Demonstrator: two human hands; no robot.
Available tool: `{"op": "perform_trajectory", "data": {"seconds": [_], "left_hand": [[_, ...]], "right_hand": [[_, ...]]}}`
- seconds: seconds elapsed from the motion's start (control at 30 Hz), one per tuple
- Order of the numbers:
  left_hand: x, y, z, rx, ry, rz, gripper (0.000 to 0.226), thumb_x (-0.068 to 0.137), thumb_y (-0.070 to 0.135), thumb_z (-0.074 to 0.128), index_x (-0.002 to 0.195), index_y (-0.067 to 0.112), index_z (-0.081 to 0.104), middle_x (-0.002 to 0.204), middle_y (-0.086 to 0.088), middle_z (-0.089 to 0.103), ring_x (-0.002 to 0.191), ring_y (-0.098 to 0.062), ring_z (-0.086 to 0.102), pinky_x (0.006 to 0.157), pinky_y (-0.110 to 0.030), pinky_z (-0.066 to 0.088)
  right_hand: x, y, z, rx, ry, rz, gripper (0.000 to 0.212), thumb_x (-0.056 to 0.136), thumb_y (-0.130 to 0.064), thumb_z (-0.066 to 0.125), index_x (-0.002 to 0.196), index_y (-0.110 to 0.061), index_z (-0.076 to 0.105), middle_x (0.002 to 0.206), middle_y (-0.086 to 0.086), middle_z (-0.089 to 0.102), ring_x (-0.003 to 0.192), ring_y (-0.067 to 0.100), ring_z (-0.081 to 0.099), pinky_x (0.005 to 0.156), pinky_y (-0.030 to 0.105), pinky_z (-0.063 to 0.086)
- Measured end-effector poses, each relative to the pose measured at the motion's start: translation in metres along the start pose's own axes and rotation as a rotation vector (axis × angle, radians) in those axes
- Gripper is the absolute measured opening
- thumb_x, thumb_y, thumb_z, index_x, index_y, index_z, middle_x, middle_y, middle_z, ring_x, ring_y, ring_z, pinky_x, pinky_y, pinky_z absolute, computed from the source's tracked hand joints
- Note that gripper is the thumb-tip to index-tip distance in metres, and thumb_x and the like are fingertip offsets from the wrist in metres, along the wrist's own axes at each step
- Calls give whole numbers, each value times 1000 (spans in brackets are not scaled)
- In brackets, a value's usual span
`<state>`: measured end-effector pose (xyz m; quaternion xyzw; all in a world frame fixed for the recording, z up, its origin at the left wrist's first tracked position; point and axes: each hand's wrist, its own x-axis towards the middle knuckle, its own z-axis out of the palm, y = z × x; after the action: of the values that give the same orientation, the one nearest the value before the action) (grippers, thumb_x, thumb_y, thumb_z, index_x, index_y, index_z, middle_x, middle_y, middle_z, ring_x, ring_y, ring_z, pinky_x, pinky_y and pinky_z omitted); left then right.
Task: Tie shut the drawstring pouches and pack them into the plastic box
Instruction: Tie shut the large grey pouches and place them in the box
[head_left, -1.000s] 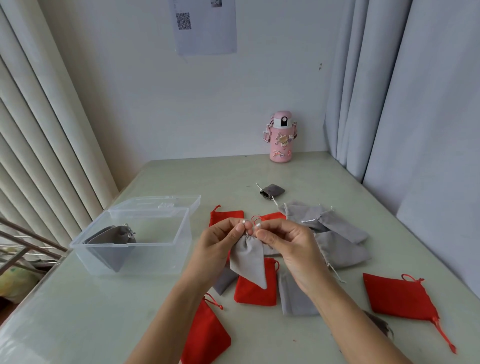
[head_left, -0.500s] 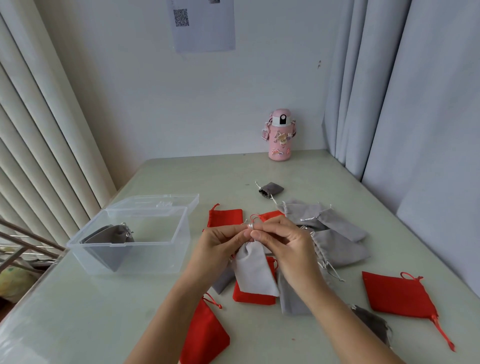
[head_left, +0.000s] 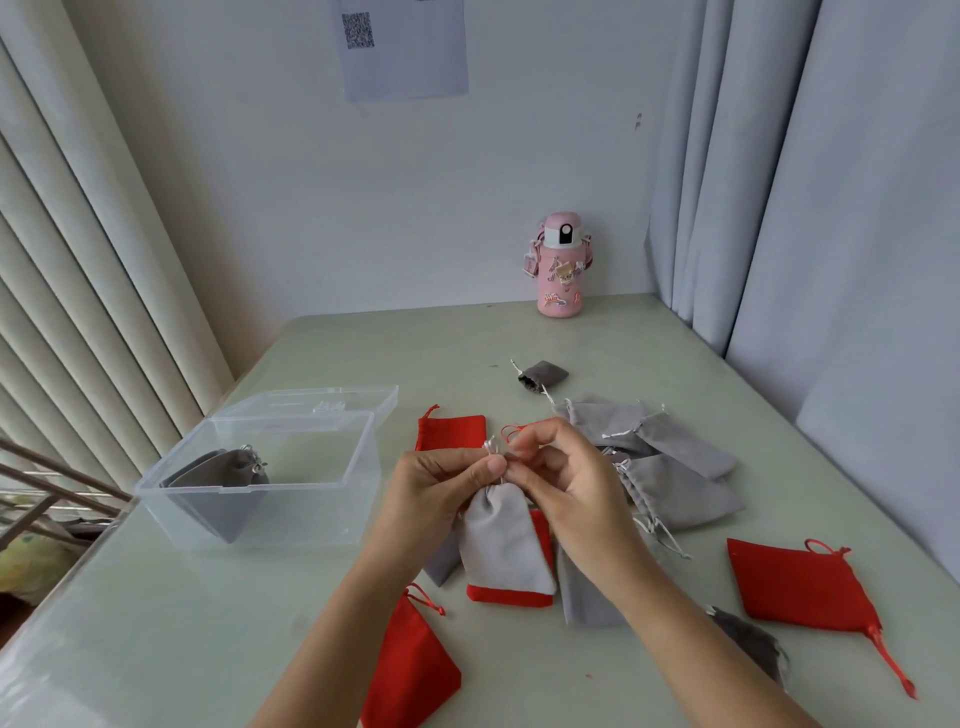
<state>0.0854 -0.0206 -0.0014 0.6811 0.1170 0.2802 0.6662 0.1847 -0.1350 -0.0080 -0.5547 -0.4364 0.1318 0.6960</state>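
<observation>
A light grey drawstring pouch (head_left: 501, 545) hangs from my two hands above the table centre. My left hand (head_left: 441, 493) pinches its gathered neck and silver cord. My right hand (head_left: 563, 486) pinches the cord from the other side, fingers curled. The clear plastic box (head_left: 291, 525) stands open at the left with a dark grey pouch (head_left: 218, 488) inside. Several red and grey pouches lie around, among them a red pouch (head_left: 802, 584) at the right and a red pouch (head_left: 410, 662) near my left forearm.
A pink bottle (head_left: 560, 265) stands at the table's back edge. A small dark grey pouch (head_left: 543, 375) lies behind the pile. Curtains hang on the right, blinds on the left. The box lid (head_left: 317, 402) lies tipped back behind the box.
The grey pouch has swung from tilted to hanging straight. My fingers have shifted on its cord and both hands sit slightly lower over the pile.
</observation>
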Motion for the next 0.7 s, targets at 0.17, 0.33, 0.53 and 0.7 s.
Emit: {"op": "perform_trajectory", "data": {"seconds": [0.17,0.33,0.53,0.7], "left_hand": [[-1,1,3,5,-26,28,20,82,19,59,79,7,75,77,-10,72,73,-16,65,66,-21,51],[-2,5,6,-2,-68,61,24,82,17,56,76,-6,63,64,-2,66,59,-6,58,57,-14,45],[-2,6,6,53,-64,75,30,80,21,60,69,-7,61,60,-6,61,53,-6,51,52,-12,39],[-1,2,3,155,-80,118,27,84,26,58,71,2,63,61,2,59,53,-2,47,52,-11,36]], "right_hand": [[4,-2,-4,137,-75,148,15,84,-5,67,85,-19,63,84,3,70,77,14,67,65,25,54],[5,-6,-7,182,-137,202,18,72,-17,71,88,-14,61,74,-3,68,71,11,63,62,20,51],[6,-6,-11,181,-169,229,21,70,-16,73,86,-11,61,74,-3,66,68,11,60,60,20,49],[6,-5,-11,183,-134,244,15,76,-5,73,85,-9,61,71,-2,66,67,10,62,60,20,50]]}}
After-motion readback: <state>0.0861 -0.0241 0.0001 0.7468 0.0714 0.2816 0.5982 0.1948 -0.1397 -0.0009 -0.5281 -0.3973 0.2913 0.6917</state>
